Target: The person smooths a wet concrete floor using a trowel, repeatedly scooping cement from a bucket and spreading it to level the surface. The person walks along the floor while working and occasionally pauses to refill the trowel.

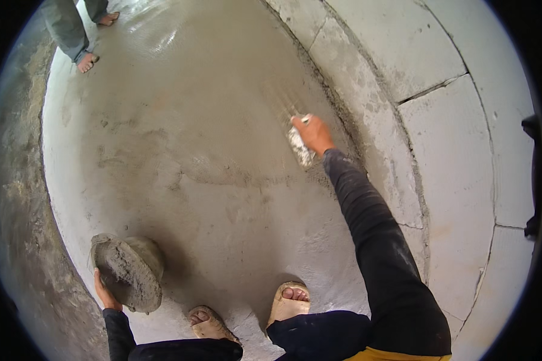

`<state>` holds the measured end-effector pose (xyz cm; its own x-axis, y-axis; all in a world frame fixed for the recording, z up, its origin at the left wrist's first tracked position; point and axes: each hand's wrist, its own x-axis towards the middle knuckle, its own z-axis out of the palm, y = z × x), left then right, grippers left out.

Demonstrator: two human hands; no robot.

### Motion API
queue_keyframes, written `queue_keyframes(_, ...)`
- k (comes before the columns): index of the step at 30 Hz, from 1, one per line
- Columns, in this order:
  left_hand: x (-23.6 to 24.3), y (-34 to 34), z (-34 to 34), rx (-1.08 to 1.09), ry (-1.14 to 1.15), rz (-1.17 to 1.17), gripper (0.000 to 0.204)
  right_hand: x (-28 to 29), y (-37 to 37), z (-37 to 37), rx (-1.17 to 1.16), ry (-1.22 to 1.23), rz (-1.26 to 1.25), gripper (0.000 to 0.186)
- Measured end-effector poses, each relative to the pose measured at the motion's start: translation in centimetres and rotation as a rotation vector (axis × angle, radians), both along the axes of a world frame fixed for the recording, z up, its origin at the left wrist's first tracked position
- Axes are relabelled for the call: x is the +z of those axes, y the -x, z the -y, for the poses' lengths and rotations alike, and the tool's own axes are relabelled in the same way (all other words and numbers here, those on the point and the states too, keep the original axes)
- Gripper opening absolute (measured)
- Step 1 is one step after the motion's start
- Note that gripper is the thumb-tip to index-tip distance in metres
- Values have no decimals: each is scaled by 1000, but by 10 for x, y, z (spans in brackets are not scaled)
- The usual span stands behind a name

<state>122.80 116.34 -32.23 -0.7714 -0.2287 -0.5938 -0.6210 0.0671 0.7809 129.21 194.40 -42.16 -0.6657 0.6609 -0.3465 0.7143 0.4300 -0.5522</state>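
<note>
My right hand (316, 135) is closed round a trowel (302, 151) caked with pale mortar. It lies against the wet grey cement surface (223, 108), close to the rough seam on the right, and faint streaks show just beyond it. At lower left, my left hand (105, 291) grips the rim of a mortar-crusted bucket (152, 257). The bucket is tilted, its mouth turned toward me, with grey mortar smeared inside. Part of the left hand's fingers is hidden by the rim.
Another person's bare feet (87, 62) stand on the cement at upper left. Large pale slabs (451, 138) with dark joints curve along the right. A rough, stained strip (27, 198) borders the left. My sandalled feet (289, 304) are at the bottom.
</note>
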Motion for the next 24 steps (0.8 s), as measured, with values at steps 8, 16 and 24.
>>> queue_keyframes(8, 28, 7, -33, -65, -79, 0, 68, 60, -56, 124, 358, 78, -25, 57)
queue_keyframes(16, 58, -2, -100, -97, -358, -191, 46, 215, -54, 230, 863, -287, -222, 34)
queue_keyframes(24, 61, -27, -159, -35, -552, -225, 52, 202, 2, 314, 1264, -530, -123, 35)
